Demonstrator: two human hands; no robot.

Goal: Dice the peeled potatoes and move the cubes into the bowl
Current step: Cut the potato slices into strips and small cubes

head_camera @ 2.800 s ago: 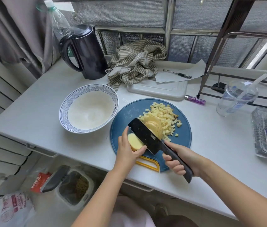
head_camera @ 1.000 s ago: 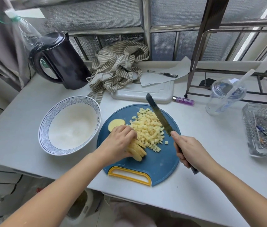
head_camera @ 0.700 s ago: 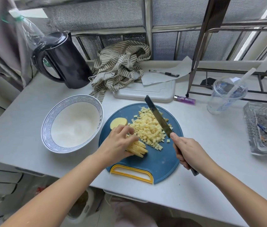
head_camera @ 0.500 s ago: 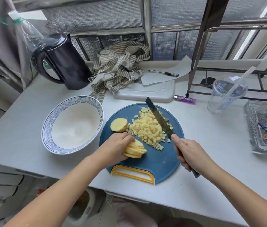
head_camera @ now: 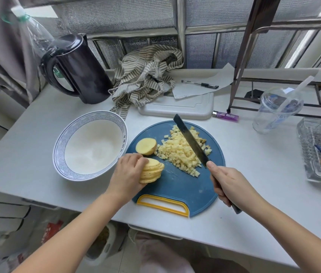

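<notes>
Left grip curled round a leaning stack of potato slices, near the left edge of the blue cutting board. Right grip closed on the knife — blade slanting across the diced cubes. Potato end piece just beside the white bowl. Bare board between stack and right grip — bare desk right of the board.

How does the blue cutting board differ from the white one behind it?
The blue cutting board is round with a yellow handle; the white cutting board is rectangular. The blue one carries diced potato; the white one lies partly under a striped cloth and paper. Both lie flat.
</notes>
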